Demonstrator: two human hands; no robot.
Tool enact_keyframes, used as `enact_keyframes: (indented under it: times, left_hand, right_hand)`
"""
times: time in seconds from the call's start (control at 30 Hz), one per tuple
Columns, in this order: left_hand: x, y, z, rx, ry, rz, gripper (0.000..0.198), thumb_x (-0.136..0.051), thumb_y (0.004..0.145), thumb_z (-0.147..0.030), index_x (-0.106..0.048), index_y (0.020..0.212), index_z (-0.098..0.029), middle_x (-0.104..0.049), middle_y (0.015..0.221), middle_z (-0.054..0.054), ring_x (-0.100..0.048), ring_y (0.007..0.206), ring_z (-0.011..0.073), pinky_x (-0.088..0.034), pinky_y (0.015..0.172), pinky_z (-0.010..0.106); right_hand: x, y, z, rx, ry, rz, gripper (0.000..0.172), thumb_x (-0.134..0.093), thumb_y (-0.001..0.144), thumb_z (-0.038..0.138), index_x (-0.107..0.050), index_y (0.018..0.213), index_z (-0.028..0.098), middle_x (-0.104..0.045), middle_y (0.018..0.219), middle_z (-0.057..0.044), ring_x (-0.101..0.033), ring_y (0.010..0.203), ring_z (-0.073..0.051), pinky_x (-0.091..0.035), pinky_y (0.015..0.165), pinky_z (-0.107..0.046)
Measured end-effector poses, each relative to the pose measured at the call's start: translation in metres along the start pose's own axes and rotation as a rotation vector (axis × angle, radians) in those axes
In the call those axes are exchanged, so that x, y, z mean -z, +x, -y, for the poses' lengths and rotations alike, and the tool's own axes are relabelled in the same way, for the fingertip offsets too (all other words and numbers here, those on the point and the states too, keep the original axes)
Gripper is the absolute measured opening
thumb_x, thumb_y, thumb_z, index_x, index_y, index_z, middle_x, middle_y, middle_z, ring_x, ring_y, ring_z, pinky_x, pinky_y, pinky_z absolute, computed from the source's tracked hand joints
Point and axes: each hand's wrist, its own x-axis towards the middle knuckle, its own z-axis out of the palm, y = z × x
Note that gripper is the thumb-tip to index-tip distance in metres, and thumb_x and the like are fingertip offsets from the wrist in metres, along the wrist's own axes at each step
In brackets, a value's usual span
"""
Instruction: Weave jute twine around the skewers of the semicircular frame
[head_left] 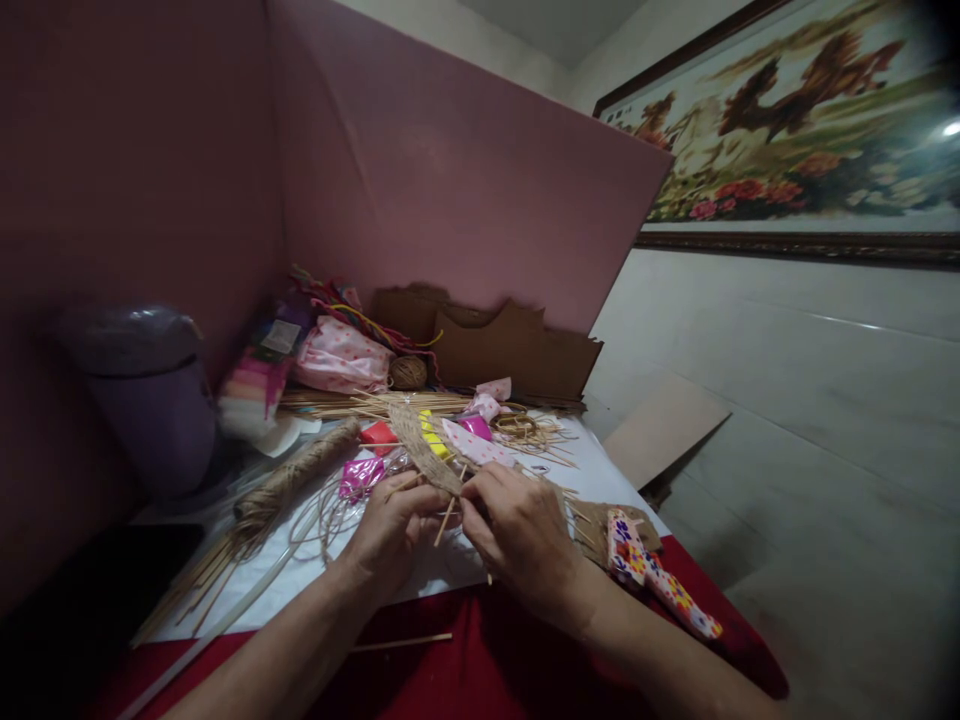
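Tan strip (414,445) is lying right of the roll (300,472), its near end being pinched by left hand (397,525) and right hand (521,530). Its long axis is slanting away from both hands; left hand is sitting nearer the roll.

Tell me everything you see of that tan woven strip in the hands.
The woven strip is tan and coarse, apparently twine or jute. Long, narrow and slightly curved, it slants away and leftward. The left hand and right hand pinch its near end, where a thin stick pokes out below; any join is hidden.
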Motion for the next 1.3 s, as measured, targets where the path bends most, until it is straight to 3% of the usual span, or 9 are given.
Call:
enact_keyframes:
  times: [0.17, 0.47, 1.03, 1.17, 1.3]
  left_hand:
    - [0.0, 0.002, 0.001, 0.003, 0.001, -0.004, 0.018, -0.063, 0.056, -0.004, -0.071, 0.069, -0.013, -0.071, 0.075, 0.006, -0.063, 0.065, 0.0161, -0.05, 0.065, 0.026]
    - [0.001, 0.0, 0.001, 0.041, -0.004, -0.007, 0.016, -0.064, 0.056, -0.005, -0.07, 0.068, -0.012, -0.069, 0.07, 0.005, -0.061, 0.062, 0.0147, -0.05, 0.059, 0.024]
    - [-0.002, -0.001, -0.002, 0.013, -0.018, 0.025, 0.019, -0.061, 0.058, -0.002, -0.07, 0.071, -0.013, -0.07, 0.073, 0.004, -0.063, 0.069, 0.0156, -0.051, 0.067, 0.025]
    - [-0.002, -0.003, -0.003, 0.07, -0.038, -0.007, 0.004, -0.068, 0.064, -0.014, -0.066, 0.062, -0.015, -0.065, 0.061, 0.0, -0.06, 0.059, 0.0141, -0.05, 0.056, 0.024]
    - [-0.003, -0.004, -0.002, 0.063, -0.07, -0.026, 0.016, -0.075, 0.066, -0.025, -0.064, 0.06, -0.015, -0.064, 0.058, 0.0, -0.059, 0.054, 0.0109, -0.047, 0.05, 0.02]
  right_hand:
    - [0.001, 0.0, -0.001, -0.014, 0.026, 0.005, 0.005, -0.054, 0.083, 0.018, -0.059, 0.081, 0.017, -0.064, 0.078, -0.004, -0.056, 0.067, -0.016, -0.034, 0.06, -0.027]
    - [0.003, 0.004, 0.004, 0.043, -0.129, 0.059, 0.008, -0.053, 0.082, 0.016, -0.057, 0.075, 0.016, -0.061, 0.072, -0.004, -0.056, 0.067, -0.017, -0.033, 0.057, -0.028]
    - [0.0, 0.003, -0.005, 0.157, -0.084, -0.023, 0.008, -0.05, 0.08, 0.013, -0.057, 0.077, 0.015, -0.06, 0.073, -0.004, -0.052, 0.068, -0.016, -0.033, 0.058, -0.027]
    - [-0.001, 0.003, -0.006, 0.169, -0.07, -0.021, 0.008, -0.05, 0.081, 0.013, -0.056, 0.077, 0.015, -0.06, 0.073, -0.004, -0.052, 0.068, -0.016, -0.033, 0.058, -0.027]
    - [-0.003, 0.003, -0.007, 0.195, -0.08, -0.016, 0.006, -0.052, 0.081, 0.014, -0.056, 0.076, 0.016, -0.06, 0.074, -0.004, -0.052, 0.068, -0.016, -0.032, 0.057, -0.027]
